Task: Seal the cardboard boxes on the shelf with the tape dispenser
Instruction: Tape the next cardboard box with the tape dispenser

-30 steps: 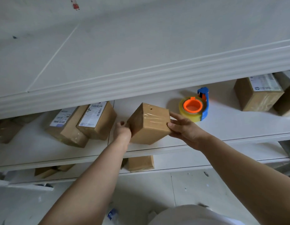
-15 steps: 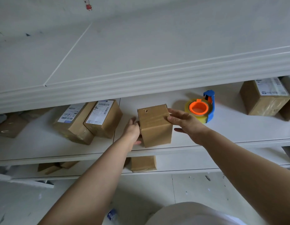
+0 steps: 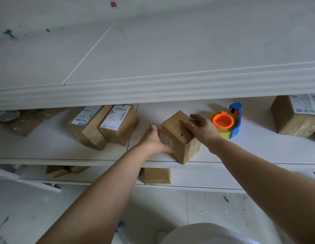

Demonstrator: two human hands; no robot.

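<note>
1. My left hand (image 3: pixel 153 141) presses flat against the left side of the small box (image 3: pixel 179 138). The fingers are straight and the thumb reaches along its lower edge.
2. My right hand (image 3: pixel 200 127) rests on top of the box, fingers loosely spread across it and relaxed.
3. The box stands upright on the white shelf (image 3: pixel 47 148), turned at an angle, with one corner at the front edge.
4. The tape dispenser (image 3: pixel 227 122), blue with an orange hub, lies on the same shelf just behind my right wrist. I cannot tell whether they touch.
5. Two labelled boxes (image 3: pixel 103 127) sit side by side to the left, and another box (image 3: pixel 294 118) sits far right.
</note>
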